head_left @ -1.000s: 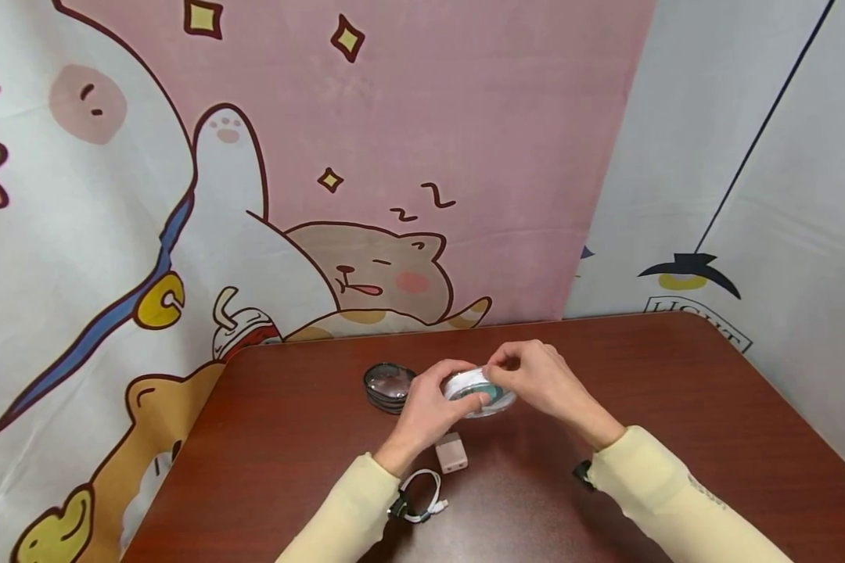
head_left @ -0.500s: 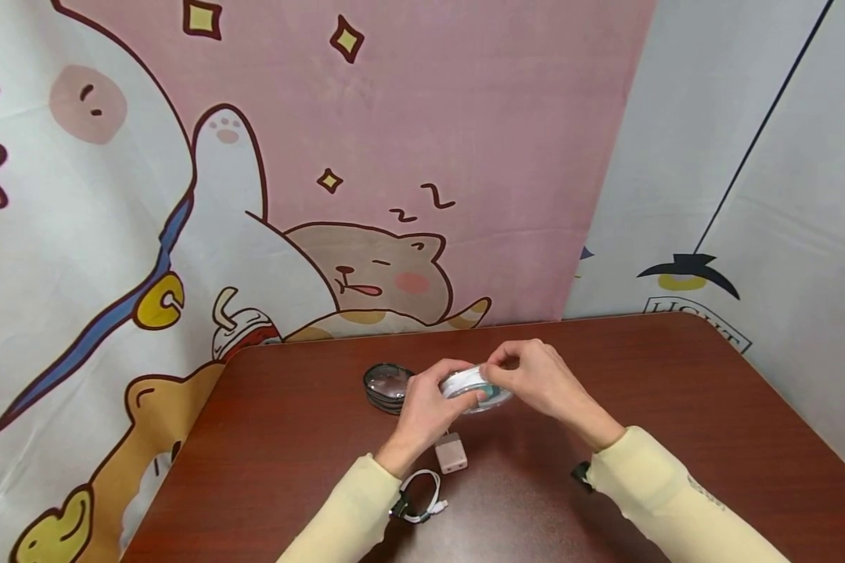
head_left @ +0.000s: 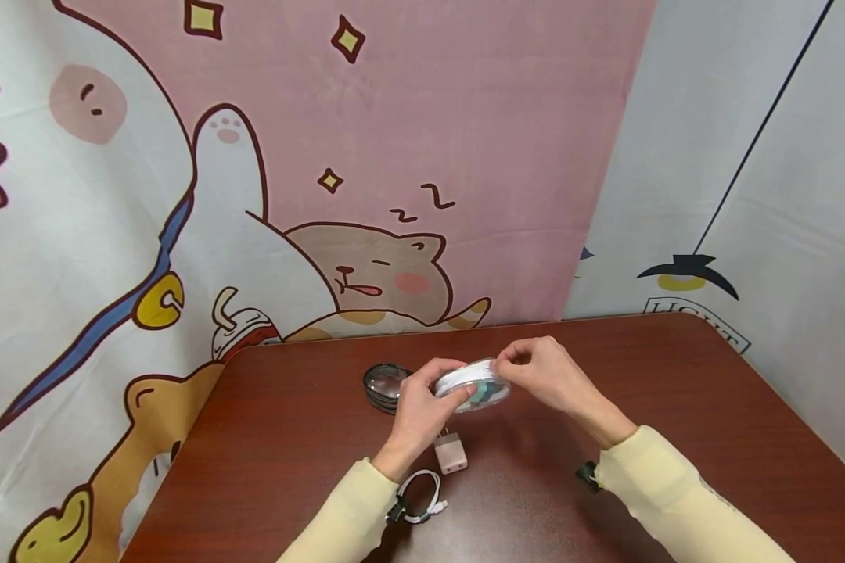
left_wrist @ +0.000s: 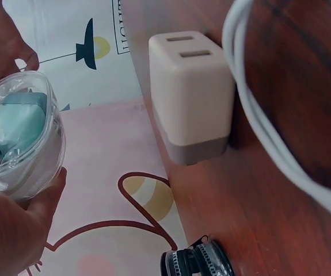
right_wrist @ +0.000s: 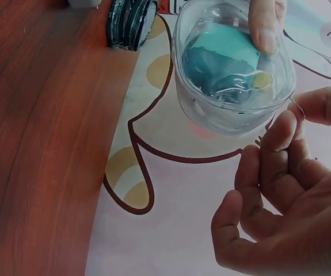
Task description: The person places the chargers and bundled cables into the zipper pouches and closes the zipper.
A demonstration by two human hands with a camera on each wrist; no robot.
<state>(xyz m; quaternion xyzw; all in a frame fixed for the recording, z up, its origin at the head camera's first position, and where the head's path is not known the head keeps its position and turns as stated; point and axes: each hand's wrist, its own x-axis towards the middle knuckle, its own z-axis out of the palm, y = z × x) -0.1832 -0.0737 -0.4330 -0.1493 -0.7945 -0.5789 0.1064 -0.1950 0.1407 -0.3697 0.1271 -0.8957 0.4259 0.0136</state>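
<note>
My left hand point(head_left: 418, 407) grips a clear oval plastic case point(head_left: 490, 391), its thumb on the near face and fingers behind. A teal item point(left_wrist: 21, 123) and some crinkled film show through the case's wall, and a white band runs round the side in the head view. The case is held tilted above the table. At its right end, my right hand point(head_left: 552, 379) pinches with thumb and index finger a thin clear strip point(right_wrist: 298, 107) at the rim. In the right wrist view the other fingers of that hand are bent and hold nothing.
On the brown table point(head_left: 289, 469), a black coiled cable point(head_left: 382, 389) lies behind my left hand. A pale two-port charger point(head_left: 451, 453) stands nearer, with a looped white cable point(head_left: 437, 500) in front of it. A printed curtain point(head_left: 500, 156) hangs along the far edge.
The case has shifted slightly left and tipped up, showing more of its white band. My right hand has drawn a little to the right, its fingers still at the rim.
</note>
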